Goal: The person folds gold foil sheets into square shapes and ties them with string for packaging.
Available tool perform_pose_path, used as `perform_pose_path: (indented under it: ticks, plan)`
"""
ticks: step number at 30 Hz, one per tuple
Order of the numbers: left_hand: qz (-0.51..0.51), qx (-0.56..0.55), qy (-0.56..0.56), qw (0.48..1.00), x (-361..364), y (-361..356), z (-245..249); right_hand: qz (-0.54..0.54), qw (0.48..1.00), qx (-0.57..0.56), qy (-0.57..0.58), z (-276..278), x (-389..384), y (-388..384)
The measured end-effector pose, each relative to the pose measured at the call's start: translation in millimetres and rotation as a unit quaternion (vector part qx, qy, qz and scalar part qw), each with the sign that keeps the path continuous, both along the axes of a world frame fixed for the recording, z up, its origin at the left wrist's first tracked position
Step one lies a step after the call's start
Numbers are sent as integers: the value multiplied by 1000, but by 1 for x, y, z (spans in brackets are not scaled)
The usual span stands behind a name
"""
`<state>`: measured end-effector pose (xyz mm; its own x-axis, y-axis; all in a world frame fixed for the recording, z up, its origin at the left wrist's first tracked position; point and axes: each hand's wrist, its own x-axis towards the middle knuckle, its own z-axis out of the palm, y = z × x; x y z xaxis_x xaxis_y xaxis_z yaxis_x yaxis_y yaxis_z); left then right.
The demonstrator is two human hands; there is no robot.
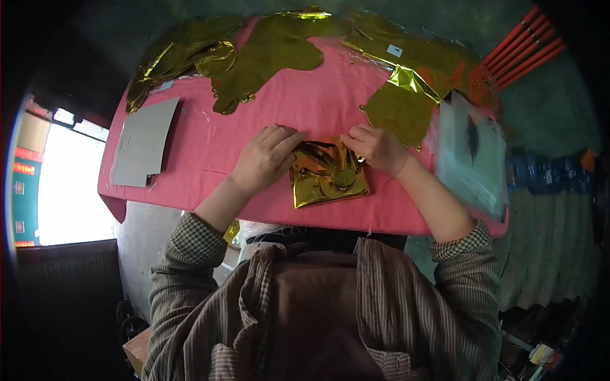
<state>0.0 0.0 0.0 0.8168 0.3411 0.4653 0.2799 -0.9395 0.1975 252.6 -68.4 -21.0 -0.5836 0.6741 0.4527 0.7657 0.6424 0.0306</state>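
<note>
A folded gold foil balloon (pixel 329 179), flat and shiny, lies near the front edge of the pink-covered table (pixel 210 152). My left hand (pixel 270 155) has its fingers bent over the top left corner of the foil. At the top right corner, my right hand (pixel 376 150) pinches the foil between thumb and fingers. A small foil tab shows just below the right fingers. The fingertips of the left hand are partly hidden, though they press on the foil edge.
Flat gold foil balloons (pixel 273 57) spread along the far edge, with another (pixel 400 114) at the right. A grey card (pixel 146 143) lies left; a stack of clear plastic bags (pixel 470 159) lies right. Red poles (pixel 524 47) stand beyond the far right corner. Blue water bottles (pixel 546 171) are beside the table.
</note>
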Motion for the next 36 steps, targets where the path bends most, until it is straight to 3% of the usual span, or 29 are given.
perform_pose_path:
  ticks: [2,6,11,15,21,23,27,29,34,36]
  plan:
    - [-19,-29,-65,997,1,-1,-1,-1,1000,-1,0,-1,-1,0]
    - [-32,-85,-85,992,3,-7,-2,-5,1000,-1,-4,-1,0,-1]
    - [-68,15,-1,998,2,-7,-7,-14,1000,-6,-16,1,0,-2]
    - [-63,27,10,998,3,-7,-5,-22,999,-15,-25,3,4,-6]
    - [-61,16,10,998,3,-6,-8,-102,988,-78,90,4,13,-14]
    - [-63,10,10,998,4,-6,-9,-116,950,-140,255,10,13,-16]
    - [-60,19,29,998,3,-6,-8,-140,942,-155,262,31,-16,-21]
    - [-57,-3,48,997,3,-7,-8,-114,966,-164,165,34,-36,-24]
    - [-61,5,40,997,3,-7,-8,-105,931,-350,-1,36,-58,-26]
    - [-66,5,29,997,2,-7,-8,-105,934,-343,3,30,-59,-29]
